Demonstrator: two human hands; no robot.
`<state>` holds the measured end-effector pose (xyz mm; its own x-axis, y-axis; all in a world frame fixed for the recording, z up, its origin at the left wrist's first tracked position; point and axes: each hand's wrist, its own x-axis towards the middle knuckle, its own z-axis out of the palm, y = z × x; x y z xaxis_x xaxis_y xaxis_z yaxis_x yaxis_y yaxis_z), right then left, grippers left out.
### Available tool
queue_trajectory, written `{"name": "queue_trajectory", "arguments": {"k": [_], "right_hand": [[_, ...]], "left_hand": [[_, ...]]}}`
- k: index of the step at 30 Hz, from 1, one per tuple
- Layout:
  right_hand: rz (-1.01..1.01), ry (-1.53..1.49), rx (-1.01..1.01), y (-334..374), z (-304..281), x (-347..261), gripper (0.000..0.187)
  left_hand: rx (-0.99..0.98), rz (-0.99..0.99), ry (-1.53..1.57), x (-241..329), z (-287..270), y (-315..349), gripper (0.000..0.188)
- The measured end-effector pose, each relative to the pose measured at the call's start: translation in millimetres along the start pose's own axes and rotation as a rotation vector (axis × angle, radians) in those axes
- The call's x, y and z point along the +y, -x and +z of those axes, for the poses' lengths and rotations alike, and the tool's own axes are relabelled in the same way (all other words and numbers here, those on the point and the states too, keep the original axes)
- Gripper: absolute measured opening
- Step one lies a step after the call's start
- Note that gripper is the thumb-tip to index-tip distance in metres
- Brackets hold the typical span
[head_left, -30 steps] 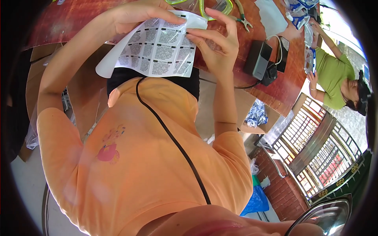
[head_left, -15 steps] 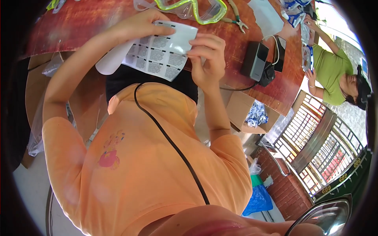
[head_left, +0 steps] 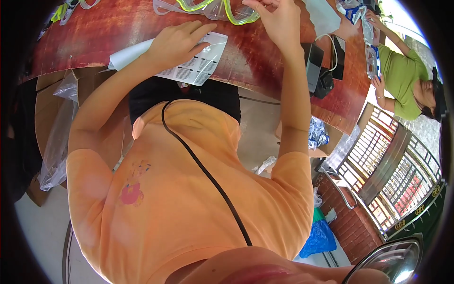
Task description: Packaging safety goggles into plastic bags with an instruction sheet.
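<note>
Thumb and fingers apart, the left hand (head_left: 171, 45) rests on the printed label sheet (head_left: 203, 61) at the desk's (head_left: 255, 61) near edge; the yellow-green-framed diving mask (head_left: 230, 16) lies crosswise, just left of the nearer right hand (head_left: 279, 21), whose grip I cannot tell

Worn red table (head_left: 253, 64), pale floor (head_left: 42, 227), brick wall (head_left: 349, 228), bright daylight (head_left: 401, 21), and what may be a metal lattice (head_left: 385, 166).

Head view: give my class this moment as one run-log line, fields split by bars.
left hand: on printed label sheet | right hand: beside yellow-green-framed diving mask, contact unclear | surface: red-brown table
</note>
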<state>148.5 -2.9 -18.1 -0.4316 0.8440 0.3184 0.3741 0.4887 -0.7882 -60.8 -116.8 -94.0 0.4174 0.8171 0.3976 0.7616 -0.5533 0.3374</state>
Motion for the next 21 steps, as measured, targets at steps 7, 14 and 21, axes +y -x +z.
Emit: {"name": "queue_trajectory", "arguments": {"k": [7, 14, 21], "right_hand": [[0.018, 0.093, 0.028, -4.1, 11.3, 9.3, 0.056], [-0.228, 0.302, 0.093, 0.1, 20.3, 24.4, 0.059], [0.074, -0.01, 0.111, -3.4, 27.7, 12.2, 0.06]], "left_hand": [[0.081, 0.127, -0.146, -9.0, 3.7, 7.7, 0.045], [0.096, 0.114, -0.134, -12.5, 7.1, 8.7, 0.045], [0.09, 0.101, -0.126, -17.2, 9.1, 9.4, 0.045]]}}
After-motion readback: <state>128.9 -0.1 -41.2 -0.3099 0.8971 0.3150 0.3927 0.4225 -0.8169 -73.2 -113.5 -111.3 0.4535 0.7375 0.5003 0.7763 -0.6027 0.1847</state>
